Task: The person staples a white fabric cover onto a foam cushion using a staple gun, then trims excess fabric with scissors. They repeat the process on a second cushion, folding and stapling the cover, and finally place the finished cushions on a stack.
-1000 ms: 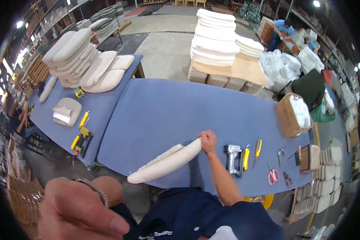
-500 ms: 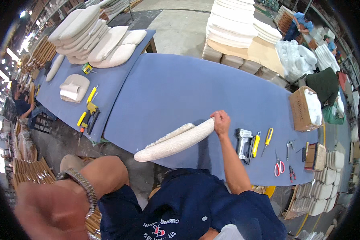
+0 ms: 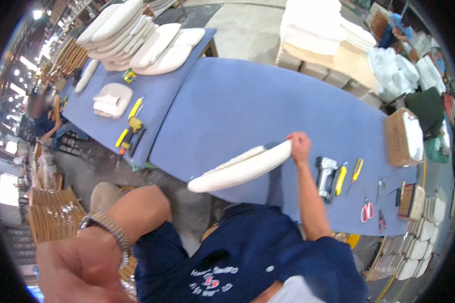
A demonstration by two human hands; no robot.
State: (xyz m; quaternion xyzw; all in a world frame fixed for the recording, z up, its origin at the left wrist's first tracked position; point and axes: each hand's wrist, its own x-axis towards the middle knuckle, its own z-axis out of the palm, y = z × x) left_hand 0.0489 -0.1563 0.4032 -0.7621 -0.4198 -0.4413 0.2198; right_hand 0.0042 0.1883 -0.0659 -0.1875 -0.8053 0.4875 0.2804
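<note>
My right hand [image 3: 300,145] is closed round the right end of a cream, fabric-covered seat cushion [image 3: 242,168]. The cushion is seen almost edge-on, above the near edge of the blue table, with its left end tilted toward me. A frayed fabric edge shows along its far side. Close to the camera at the lower left is my left hand [image 3: 68,265], blurred, with a metal watch on its wrist. It is well apart from the cushion, and its fingers cannot be made out.
On the blue table [image 3: 227,111], right of the cushion, lie a staple gun [image 3: 326,178], a yellow cutter [image 3: 341,179], a screwdriver [image 3: 358,169], red-handled scissors [image 3: 366,211] and a cardboard box [image 3: 400,139]. Stacked cushions [image 3: 119,40] stand on the left table. Another person [image 3: 48,121] sits at far left.
The whole view has shifted, so the tables and cushion appear further right and slightly higher. My left hand has turned and sits a little further right. The right hand keeps its hold.
</note>
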